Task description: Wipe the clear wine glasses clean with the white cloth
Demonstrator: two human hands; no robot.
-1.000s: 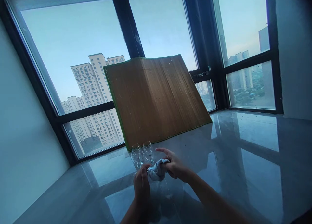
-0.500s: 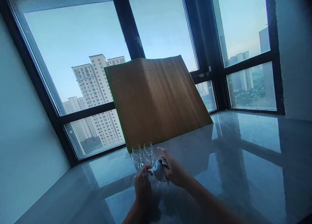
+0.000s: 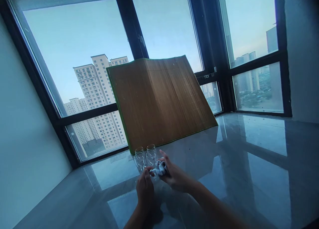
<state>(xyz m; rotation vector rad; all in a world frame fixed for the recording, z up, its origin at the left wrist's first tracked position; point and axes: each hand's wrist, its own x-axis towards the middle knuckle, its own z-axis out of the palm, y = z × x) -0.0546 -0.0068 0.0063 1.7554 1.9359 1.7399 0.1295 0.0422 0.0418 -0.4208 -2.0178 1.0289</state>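
My left hand [image 3: 145,188] is closed, its fingertips pinching the end of a small clear stemmed glass [image 3: 153,171], mostly hidden by fingers and cloth. My right hand [image 3: 175,176] grips a bunched pale grey cloth [image 3: 161,168] against the other end of that glass, with the index finger sticking out. Just beyond my hands, several clear stemmed glasses stand close together on the glossy floor; a left one [image 3: 139,158] and a right one [image 3: 151,154] show at the front of my view, overlapping others.
A brown woven mat [image 3: 161,103] with green edging leans against the dark-framed windows [image 3: 209,33] behind the glasses. The shiny grey tiled floor [image 3: 249,189] reflects the windows. A pale wall [image 3: 30,122] rises at the left and another wall [image 3: 301,56] at the right.
My right hand has turned and shifted slightly left, bunching the cloth tighter and closer to my left hand. More of the glass end shows between the hands. The standing glasses stay put.
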